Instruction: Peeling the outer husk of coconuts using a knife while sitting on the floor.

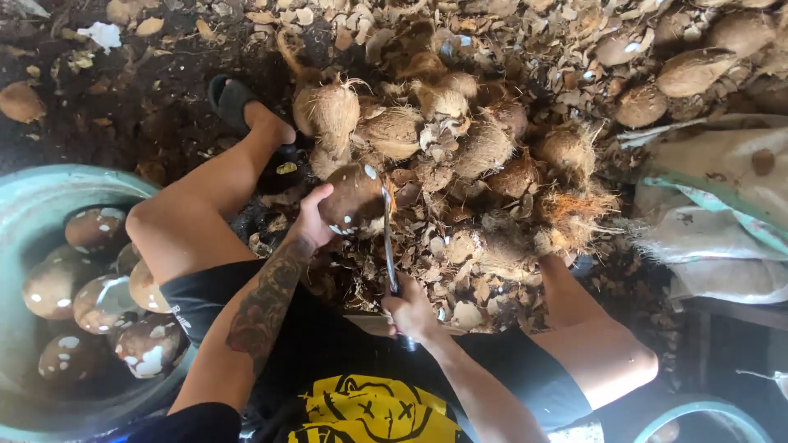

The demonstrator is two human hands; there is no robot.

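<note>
Left hand [312,220] wraps tight round the coconut [355,197]; right hand [410,310] fists the knife [389,246]. Looks hard, heavy, rounded, probably slippery; cup it low, opposite the blade.

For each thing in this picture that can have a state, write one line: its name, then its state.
left hand: gripping the held coconut
held coconut: mostly stripped, brown, blade against it
right hand: closed on the knife handle
knife: blade pointing up at the coconut
tub: holding peeled coconuts in water
coconut pile: still fibrous
sack: lying crumpled
</note>
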